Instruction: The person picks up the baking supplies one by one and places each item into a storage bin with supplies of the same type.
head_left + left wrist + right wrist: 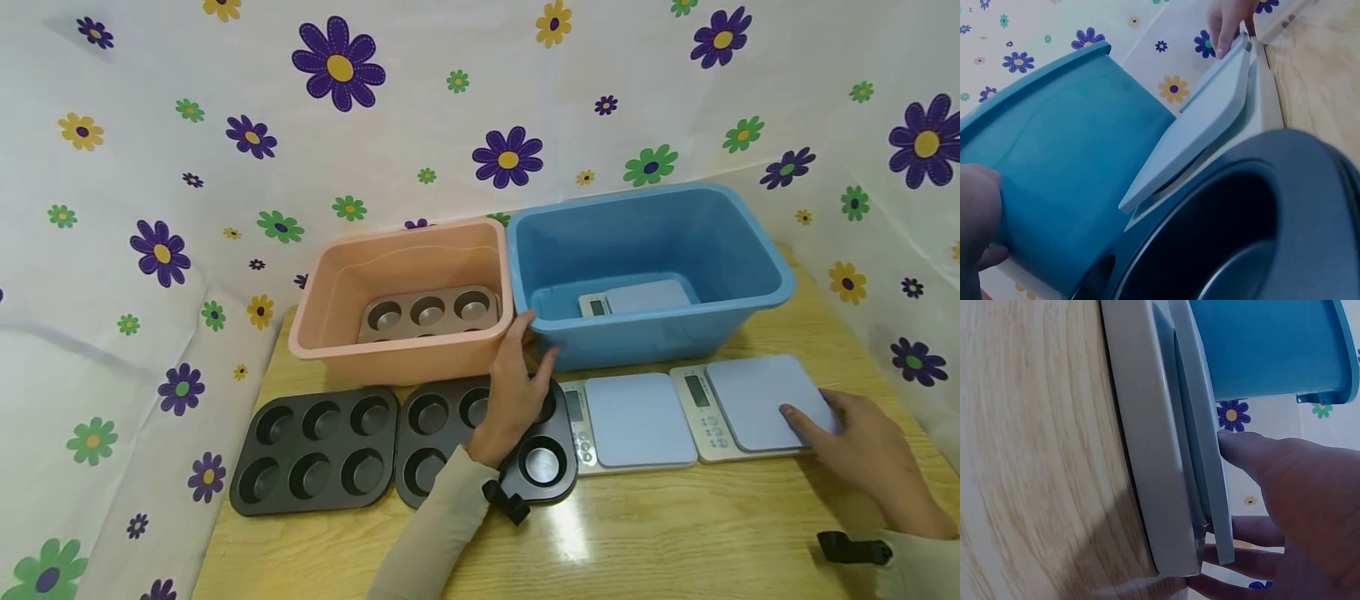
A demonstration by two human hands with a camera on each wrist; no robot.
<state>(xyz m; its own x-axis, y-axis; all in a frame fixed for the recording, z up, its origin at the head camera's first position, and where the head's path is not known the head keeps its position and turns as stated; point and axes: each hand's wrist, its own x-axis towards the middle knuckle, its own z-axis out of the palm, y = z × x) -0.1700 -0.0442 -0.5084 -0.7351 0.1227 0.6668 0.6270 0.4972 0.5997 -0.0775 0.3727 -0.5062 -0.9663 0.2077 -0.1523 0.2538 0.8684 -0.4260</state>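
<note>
My right hand (873, 446) grips the right edge of a kitchen scale (772, 404), thumb on its pale platform and fingers around the far side. That scale lies on the table in the right wrist view too. My left hand (517, 392) is at the near left corner of the blue tub (622, 337), above a dark muffin pan (408, 487). Its fingers look relaxed, with the fingertips near or on the tub wall; exact contact is partly hidden. A second kitchen scale (641, 421) lies between that pan and the gripped scale.
Another dark muffin pan (315, 450) lies at the left. Behind the pans stands a peach tub (405, 358) with a muffin pan (429, 310) inside. One more kitchen scale (648, 297) sits in the blue tub. A flowered cloth (420, 100) hangs behind.
</note>
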